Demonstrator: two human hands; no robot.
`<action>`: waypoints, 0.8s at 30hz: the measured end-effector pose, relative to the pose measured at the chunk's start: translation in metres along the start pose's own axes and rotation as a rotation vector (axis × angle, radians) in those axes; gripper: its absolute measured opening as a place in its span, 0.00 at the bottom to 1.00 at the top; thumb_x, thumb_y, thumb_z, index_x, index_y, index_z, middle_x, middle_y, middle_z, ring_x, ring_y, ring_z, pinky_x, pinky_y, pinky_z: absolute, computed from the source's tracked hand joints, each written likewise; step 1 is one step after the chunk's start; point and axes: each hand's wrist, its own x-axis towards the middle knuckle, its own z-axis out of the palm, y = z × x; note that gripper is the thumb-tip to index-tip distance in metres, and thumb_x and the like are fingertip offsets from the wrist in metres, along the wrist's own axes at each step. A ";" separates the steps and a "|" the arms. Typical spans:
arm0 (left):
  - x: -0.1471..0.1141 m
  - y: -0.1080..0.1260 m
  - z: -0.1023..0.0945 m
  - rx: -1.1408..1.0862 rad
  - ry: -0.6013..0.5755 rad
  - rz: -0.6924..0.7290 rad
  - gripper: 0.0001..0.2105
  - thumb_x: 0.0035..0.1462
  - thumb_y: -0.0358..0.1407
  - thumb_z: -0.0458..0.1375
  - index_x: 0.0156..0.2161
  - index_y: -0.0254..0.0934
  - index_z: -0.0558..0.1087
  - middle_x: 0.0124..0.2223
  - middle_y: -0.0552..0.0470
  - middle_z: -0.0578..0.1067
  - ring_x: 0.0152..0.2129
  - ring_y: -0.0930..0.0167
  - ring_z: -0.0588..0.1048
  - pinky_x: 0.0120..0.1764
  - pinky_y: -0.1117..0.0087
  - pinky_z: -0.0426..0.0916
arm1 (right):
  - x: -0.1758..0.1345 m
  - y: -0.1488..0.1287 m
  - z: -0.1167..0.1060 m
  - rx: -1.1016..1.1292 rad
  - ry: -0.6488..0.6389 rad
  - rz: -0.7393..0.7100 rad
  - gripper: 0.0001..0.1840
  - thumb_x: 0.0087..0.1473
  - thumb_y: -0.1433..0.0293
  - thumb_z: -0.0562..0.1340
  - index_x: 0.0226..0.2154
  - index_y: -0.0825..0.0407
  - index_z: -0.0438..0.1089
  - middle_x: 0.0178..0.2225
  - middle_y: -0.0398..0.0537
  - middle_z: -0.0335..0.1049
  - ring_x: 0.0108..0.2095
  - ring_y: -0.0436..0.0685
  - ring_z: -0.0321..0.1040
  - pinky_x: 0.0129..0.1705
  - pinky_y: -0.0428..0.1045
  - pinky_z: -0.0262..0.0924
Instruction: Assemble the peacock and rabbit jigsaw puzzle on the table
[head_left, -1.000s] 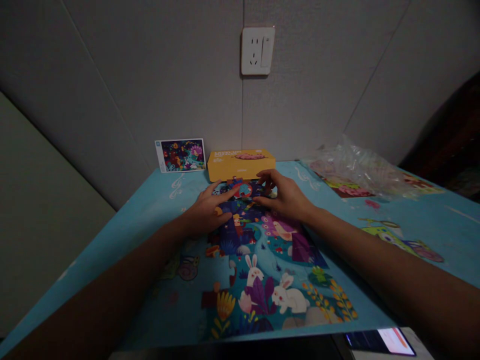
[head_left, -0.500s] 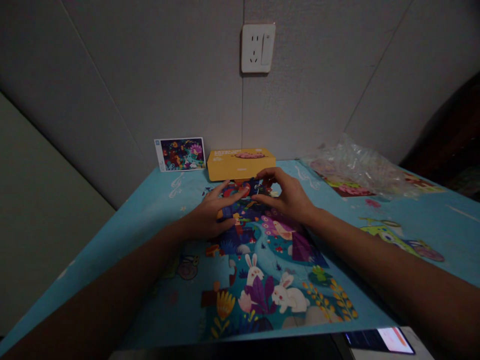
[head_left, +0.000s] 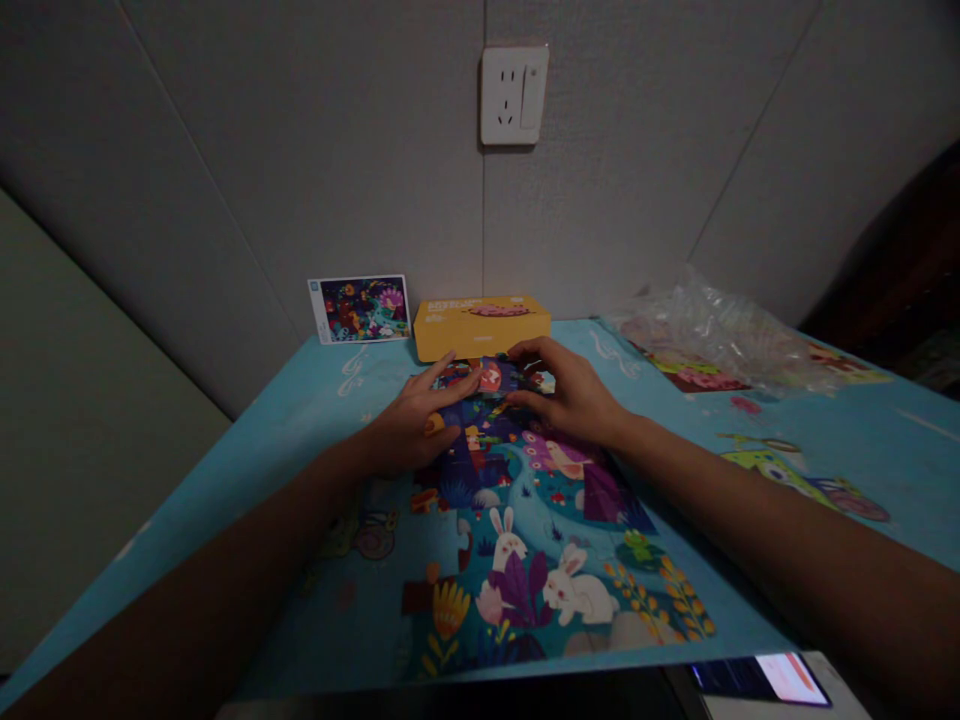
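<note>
A partly assembled jigsaw puzzle [head_left: 525,510] lies on the table, showing white rabbits, a blue stream and a pink bird. My left hand [head_left: 412,420] rests over its far left part with fingers spread; the index fingertip is beside a dark puzzle piece [head_left: 492,377] with a red figure on it. At that piece's right side, my right hand [head_left: 570,390] has its thumb and index finger curled around the near and far edges. Its other fingers are mostly hidden.
Behind the puzzle stands a yellow box [head_left: 480,335], with a picture card [head_left: 365,310] leaning on the wall to its left. Clear plastic packaging [head_left: 727,335] lies at the back right. A lit phone [head_left: 761,680] is by the near edge. The tablecloth [head_left: 262,440] is blue.
My left hand has drawn back slightly to the left, uncovering more of the red figure on the piece. My right hand has barely shifted.
</note>
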 end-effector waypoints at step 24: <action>0.003 -0.002 -0.002 0.099 -0.004 -0.037 0.31 0.57 0.32 0.51 0.66 0.35 0.55 0.69 0.41 0.52 0.67 0.54 0.42 0.62 0.48 0.48 | 0.000 0.003 0.000 -0.047 0.031 0.026 0.19 0.49 0.71 0.66 0.44 0.52 0.63 0.42 0.54 0.69 0.41 0.60 0.68 0.42 0.55 0.64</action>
